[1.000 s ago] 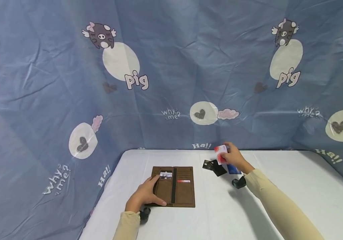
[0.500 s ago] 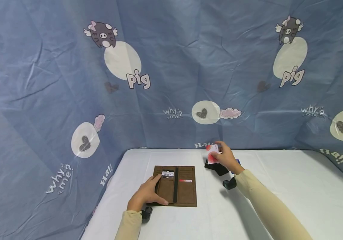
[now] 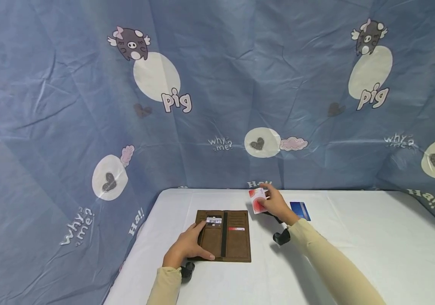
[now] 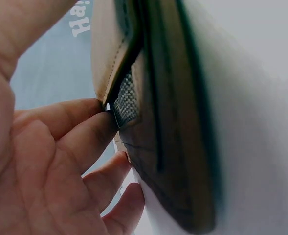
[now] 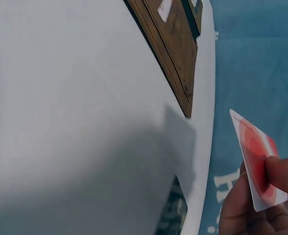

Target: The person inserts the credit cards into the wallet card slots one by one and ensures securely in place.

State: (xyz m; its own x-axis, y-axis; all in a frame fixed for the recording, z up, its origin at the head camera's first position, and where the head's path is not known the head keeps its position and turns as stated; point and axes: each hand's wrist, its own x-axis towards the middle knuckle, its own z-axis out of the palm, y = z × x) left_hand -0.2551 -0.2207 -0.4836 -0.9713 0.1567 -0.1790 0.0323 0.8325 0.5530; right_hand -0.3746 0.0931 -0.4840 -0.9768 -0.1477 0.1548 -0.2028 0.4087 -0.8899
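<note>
1. A red-and-white card [image 3: 257, 201] is now sitting farther left than half a second ago, nearer an open brown wallet [image 3: 236, 245]; a blue card [image 3: 300, 210] is showing clear of the right arm.
2. The red-and-white card is hanging over the white tabletop [image 3: 271, 281], apparently not touching the wallet. The right-hand grip [image 3: 277, 204] is pinching it near one edge, thumb on the printed face.
3. That off-center pinch could be inviting trouble: on meeting a tight pocket, the card might be twisting or slipping free.
4. The left-hand grip [image 3: 188, 244] is spreading loosely, fingers extended, fingertips touching the wallet's edge. Such a light touch may be letting the wallet slide or fold if it is pushed.
5. The right wrist view is revealing fingers behind the card and the corner of a dark card [image 5: 173, 210], which the head view is mostly hiding. The left wrist view is exposing a woven patch [image 4: 126, 100] inside the wallet's edge, unseen from above; only the head view is including the blue card.
</note>
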